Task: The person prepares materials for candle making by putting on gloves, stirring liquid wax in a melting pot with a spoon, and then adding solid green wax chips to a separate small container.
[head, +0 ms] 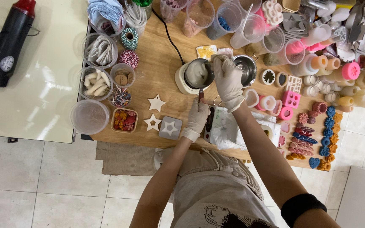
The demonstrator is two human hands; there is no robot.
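Note:
Both my hands wear pale gloves. My left hand (197,118) grips the handle of a small metal pot (198,73) holding pale wax, which sits on a round cream warmer (181,82). My right hand (228,79) reaches over the pot's right rim with fingers bent on a thin stirrer that I can barely make out. A second metal pot (247,69) stands just right of my right hand. A grey star mould (170,128) and two white star pieces (156,102) lie left of my left hand.
On the wooden table (161,59), plastic cups of coloured material (229,17) stand at the back, tubs of wicks and twine (99,50) at left, and pink moulds (291,99) and coloured wax shapes (317,135) at right. A black heat gun (9,42) lies on the white table.

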